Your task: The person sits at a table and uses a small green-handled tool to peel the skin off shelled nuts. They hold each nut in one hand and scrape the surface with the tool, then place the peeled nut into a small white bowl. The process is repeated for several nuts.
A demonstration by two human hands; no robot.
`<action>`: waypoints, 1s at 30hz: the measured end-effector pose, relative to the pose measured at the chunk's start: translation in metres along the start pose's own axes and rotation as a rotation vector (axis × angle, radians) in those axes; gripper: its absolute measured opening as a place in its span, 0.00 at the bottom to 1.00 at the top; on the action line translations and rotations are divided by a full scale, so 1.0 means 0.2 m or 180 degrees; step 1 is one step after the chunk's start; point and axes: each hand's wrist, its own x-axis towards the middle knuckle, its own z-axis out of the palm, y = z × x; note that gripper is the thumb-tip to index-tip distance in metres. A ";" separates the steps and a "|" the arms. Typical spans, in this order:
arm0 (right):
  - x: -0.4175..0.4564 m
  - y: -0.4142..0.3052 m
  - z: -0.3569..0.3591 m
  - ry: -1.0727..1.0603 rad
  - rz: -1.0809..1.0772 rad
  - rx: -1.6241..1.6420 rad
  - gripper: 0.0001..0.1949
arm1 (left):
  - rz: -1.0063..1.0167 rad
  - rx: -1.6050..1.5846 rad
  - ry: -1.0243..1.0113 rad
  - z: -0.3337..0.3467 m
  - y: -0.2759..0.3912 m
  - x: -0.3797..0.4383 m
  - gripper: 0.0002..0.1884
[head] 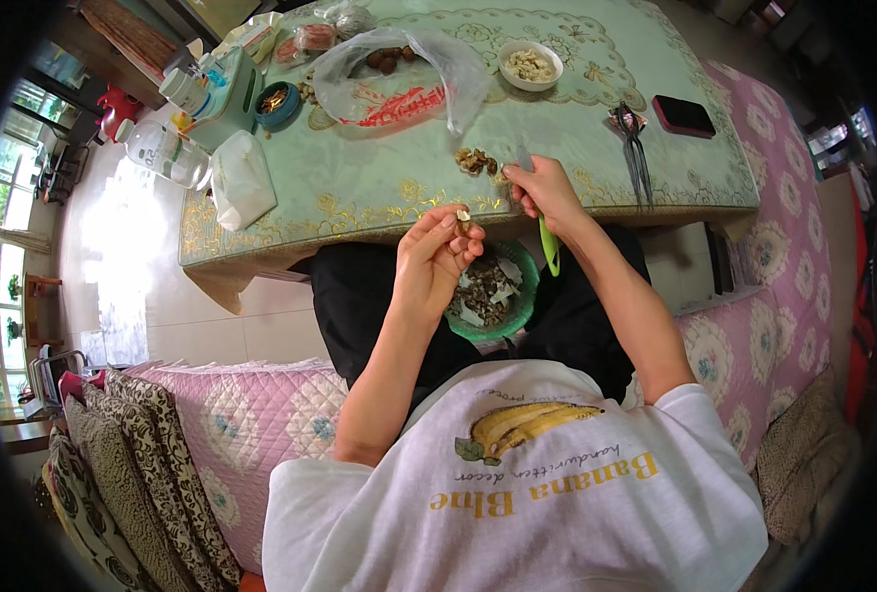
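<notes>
Between the thumb and fingers of my left hand (438, 248) is a small pale piece of nut kernel (463, 216). My right hand (547, 194) grips a small knife with a green handle (548, 244), its blade (523, 157) pointing away from me over the table. Just past my hands lies a little heap of brown walnut pieces (475, 160) on the tablecloth. Below my hands, between my legs, a green translucent basin (531, 296) holds dark shell bits and white scraps. A white bowl (530, 83) of pale peeled kernels stands farther back.
A clear plastic bag (401, 81) with several brown nuts lies on the table (379, 170). At right are a nutcracker-like metal tool (633, 155) and a phone (684, 116). A blue pot (277, 103), a plastic bottle (164, 154) and a white bag (243, 181) stand left.
</notes>
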 end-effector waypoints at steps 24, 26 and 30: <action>-0.55 -0.20 0.20 -0.0714 -0.1820 -0.2086 0.11 | 0.0936 0.0376 -0.0016 0.12 -0.01 -0.15 0.04; -0.56 -0.21 0.20 -0.0724 -0.1699 -0.1932 0.12 | 0.0920 0.0198 -0.0171 0.11 -0.02 -0.15 0.04; -0.57 -0.22 0.19 -0.0369 -0.2067 -0.2410 0.14 | 0.0833 -0.0037 -0.0113 0.12 -0.03 -0.16 0.06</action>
